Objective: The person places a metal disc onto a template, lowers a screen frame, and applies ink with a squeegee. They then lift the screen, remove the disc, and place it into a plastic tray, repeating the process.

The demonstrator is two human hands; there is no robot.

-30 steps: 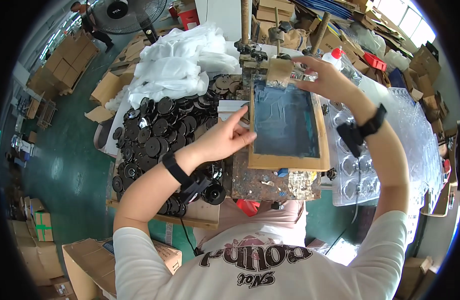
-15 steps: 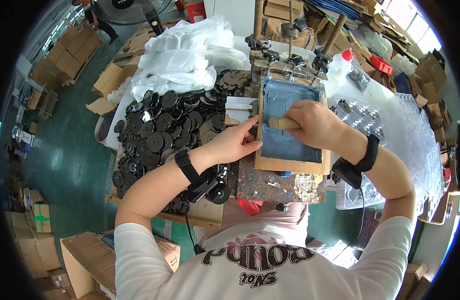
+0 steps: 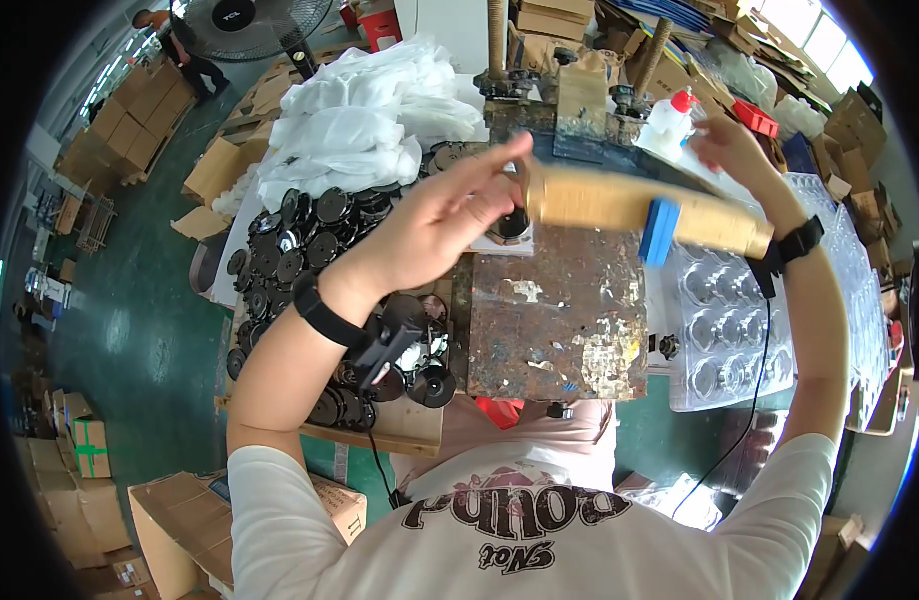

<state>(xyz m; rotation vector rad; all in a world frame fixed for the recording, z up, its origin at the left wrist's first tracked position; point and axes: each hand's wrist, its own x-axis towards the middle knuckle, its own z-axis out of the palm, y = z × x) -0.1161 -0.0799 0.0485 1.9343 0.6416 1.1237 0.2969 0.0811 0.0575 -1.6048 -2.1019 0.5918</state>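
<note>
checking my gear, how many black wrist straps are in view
2: left strap, around the wrist of the left hand; right strap, around the wrist of the right hand.

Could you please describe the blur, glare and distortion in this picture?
In the head view, the wooden frame is smeared by motion blur; in the head view, the window at upper right looks overexposed, the green floor reflects light, and fisheye distortion bends the outer scene.

Room over board [image 3: 549, 325] nearside; raised frame [image 3: 594, 203] blocks beyond.
</note>
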